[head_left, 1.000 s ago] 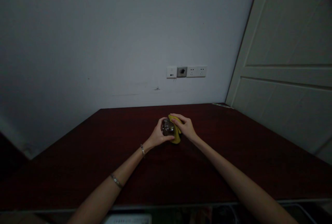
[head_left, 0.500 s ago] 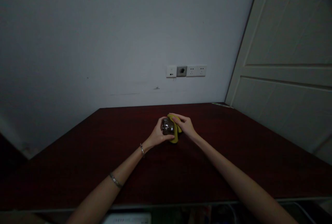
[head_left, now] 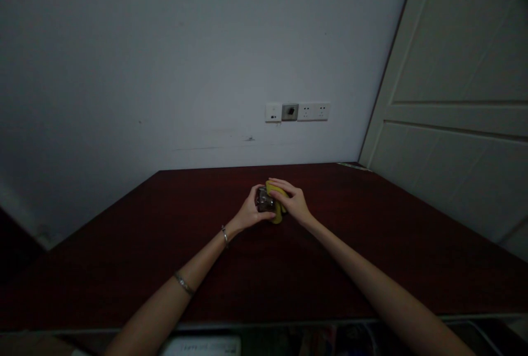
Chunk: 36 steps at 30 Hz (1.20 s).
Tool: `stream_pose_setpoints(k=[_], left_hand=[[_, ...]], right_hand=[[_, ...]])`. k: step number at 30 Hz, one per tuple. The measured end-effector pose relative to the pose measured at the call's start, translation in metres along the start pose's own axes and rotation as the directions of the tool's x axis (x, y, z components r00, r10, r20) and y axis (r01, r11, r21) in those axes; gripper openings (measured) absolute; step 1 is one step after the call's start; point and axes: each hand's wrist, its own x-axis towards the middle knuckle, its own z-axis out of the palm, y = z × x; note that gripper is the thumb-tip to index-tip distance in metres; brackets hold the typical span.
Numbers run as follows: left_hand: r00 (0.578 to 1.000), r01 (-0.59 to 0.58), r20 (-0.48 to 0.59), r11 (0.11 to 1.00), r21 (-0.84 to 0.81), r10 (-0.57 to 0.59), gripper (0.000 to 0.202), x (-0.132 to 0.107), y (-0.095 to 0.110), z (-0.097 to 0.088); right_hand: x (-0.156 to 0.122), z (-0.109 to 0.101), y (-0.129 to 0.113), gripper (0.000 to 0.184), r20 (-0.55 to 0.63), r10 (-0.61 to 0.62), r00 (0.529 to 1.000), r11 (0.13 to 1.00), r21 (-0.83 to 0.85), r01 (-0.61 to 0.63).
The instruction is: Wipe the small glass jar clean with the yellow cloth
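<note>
A small dark, shiny, see-through glass vessel [head_left: 264, 200] is held above the middle of the dark red table; its exact kind is hard to make out in the dim light. My left hand [head_left: 248, 212] wraps round its left side, thumb below and fingers behind. My right hand [head_left: 293, 202] is closed on a yellow cloth [head_left: 278, 214], pressing it against the upper right side of the glass. Part of the cloth hangs down beside my left thumb. The far side of the glass is hidden.
The dark red table [head_left: 198, 268] meets a pale wall with a row of sockets [head_left: 297, 112]. At the right stands a pale panelled door [head_left: 449, 108]. Below the table's front edge, a white box-like object [head_left: 201, 345] and other dark items show.
My right hand has shifted slightly left with the cloth, covering more of the glass's upper right side. The glass appears slightly turned, and my left hand keeps its hold.
</note>
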Motion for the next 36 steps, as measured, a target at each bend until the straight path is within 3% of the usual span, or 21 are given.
stream_pose_setpoints(k=[4,6,9,13,16,19,22,24,28,31,33,36], left_hand=[[0.998,-0.009,0.062,0.995,0.097,0.003,0.084,-0.002,0.003,0.0],[0.998,-0.004,0.064,0.994,0.108,-0.003,0.085,-0.002,0.003,0.0],[0.999,-0.001,0.051,0.996,0.095,-0.004,0.088,-0.001,0.0,-0.002],[1.0,-0.005,0.014,0.995,0.099,0.004,0.09,0.0,-0.004,-0.003],[1.0,-0.022,-0.003,0.994,0.11,0.022,0.089,0.001,-0.004,-0.003],[1.0,-0.014,0.008,0.996,0.092,0.013,0.088,0.0,-0.002,-0.001],[0.999,-0.005,0.034,0.996,0.094,0.002,0.088,-0.001,-0.001,0.002],[1.0,-0.005,0.031,0.993,0.117,0.001,0.089,0.0,-0.001,0.003],[1.0,-0.018,0.016,0.989,0.149,0.016,0.091,0.001,0.0,0.002],[1.0,-0.028,0.017,0.988,0.154,0.025,0.087,0.001,0.0,0.0],[0.999,-0.035,0.017,0.987,0.154,0.033,0.084,0.001,0.001,0.0],[0.998,-0.059,0.021,0.983,0.175,0.057,0.085,0.0,0.005,0.001]], right_hand=[[0.005,-0.001,0.014,0.035,-0.07,0.197,0.978,0.98,0.039,-0.195],[0.006,-0.001,0.017,0.037,-0.077,0.233,0.97,0.972,0.047,-0.229],[0.003,0.0,0.012,0.034,-0.075,0.159,0.984,0.987,0.024,-0.158],[-0.004,0.002,-0.003,0.027,0.003,-0.043,0.999,0.996,-0.08,0.043],[-0.005,0.002,-0.008,0.027,0.03,-0.083,0.996,0.991,-0.105,0.086],[0.0,0.001,-0.003,0.029,-0.02,0.039,0.999,0.998,-0.04,-0.04],[0.007,-0.002,0.005,0.037,-0.049,0.246,0.968,0.969,0.039,-0.244],[0.008,-0.004,0.008,0.04,-0.046,0.299,0.953,0.953,0.063,-0.296],[0.002,-0.001,-0.001,0.029,0.005,0.092,0.996,0.996,-0.011,-0.092],[-0.005,0.003,-0.011,0.023,0.128,-0.079,0.989,0.99,-0.105,0.093],[-0.007,0.005,-0.015,0.022,0.169,-0.116,0.979,0.981,-0.135,0.14],[-0.003,0.004,-0.011,0.022,0.109,-0.08,0.991,0.986,-0.137,0.095]])
